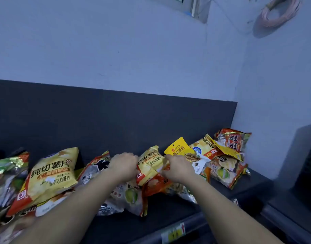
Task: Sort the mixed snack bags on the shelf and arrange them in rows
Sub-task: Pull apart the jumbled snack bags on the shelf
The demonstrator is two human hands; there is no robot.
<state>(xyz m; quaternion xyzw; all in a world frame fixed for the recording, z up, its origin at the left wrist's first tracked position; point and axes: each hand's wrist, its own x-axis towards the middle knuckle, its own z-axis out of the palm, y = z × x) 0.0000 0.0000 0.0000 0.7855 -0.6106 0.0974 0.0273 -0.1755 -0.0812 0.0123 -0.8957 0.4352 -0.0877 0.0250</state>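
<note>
Mixed snack bags lie jumbled along a dark shelf (pixel 168 213). My left hand (pixel 123 164) and my right hand (pixel 177 169) both grip a yellow potato chip bag (pixel 151 163) at the middle, one hand on each side. A small yellow walnut pouch (pixel 180 148) stands just behind my right hand. A second, larger yellow chip bag (pixel 52 173) leans at the left. A red rice cracker bag (pixel 233 139) sits at the far right on a heap of other bags. Pale bags with green fruit pictures (pixel 131 196) lie under my forearms.
A dark back panel (pixel 116 117) rises behind the shelf, with a pale wall above. More bags, green and silver (pixel 5 171), crowd the left end. The shelf's front rail carries a yellow price label (pixel 174 234). A dark unit (pixel 307 166) stands to the right.
</note>
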